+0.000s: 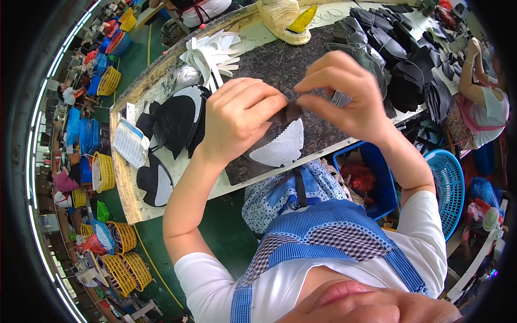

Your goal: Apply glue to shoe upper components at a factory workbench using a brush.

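Judging by how thin it looks in the head view, the pale-backed shoe-upper piece (pixel 281 146) should be light, soft and bendy, best pinched at its dark top edge; the left hand (pixel 235 116), at its 10 o'clock, has fingers clamped there; the right hand (pixel 346 92), at 2 o'clock, has thumb and forefinger nearly together, though whether they grip it I cannot tell. It is over the near part of the speckled slab (pixel 326 132), its greyish-white face zigzag-edged.
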Motion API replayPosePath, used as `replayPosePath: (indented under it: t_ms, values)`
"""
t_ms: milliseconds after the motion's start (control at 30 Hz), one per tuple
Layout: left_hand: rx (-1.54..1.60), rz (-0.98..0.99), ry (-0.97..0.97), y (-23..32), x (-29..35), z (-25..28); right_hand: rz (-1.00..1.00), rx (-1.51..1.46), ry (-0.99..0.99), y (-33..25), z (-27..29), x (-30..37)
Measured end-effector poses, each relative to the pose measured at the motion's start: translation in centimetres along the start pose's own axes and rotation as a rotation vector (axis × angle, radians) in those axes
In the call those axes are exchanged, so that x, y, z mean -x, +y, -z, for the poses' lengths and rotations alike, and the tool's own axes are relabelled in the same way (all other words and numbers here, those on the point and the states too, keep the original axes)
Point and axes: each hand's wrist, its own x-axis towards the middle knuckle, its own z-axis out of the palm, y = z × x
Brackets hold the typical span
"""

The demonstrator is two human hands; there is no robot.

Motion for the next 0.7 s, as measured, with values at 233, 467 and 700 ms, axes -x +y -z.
replayPosePath:
  t_ms: [233,467,700]
  values:
    - [0.054,0.051,0.002,0.4,0.8,-0.1,0.045,-0.031,-0.155,0.6,-1.2,0.3]
    - [0.114,0.133,-0.003,0.6,1.0,0.0,0.148,-0.025,-0.192,0.9,-1.2,0.6]
    - [0.216,0.548,-0.27,0.3,1.6,-0.1,0.292,0.147,-0.03,-0.5,0.1,0.5]
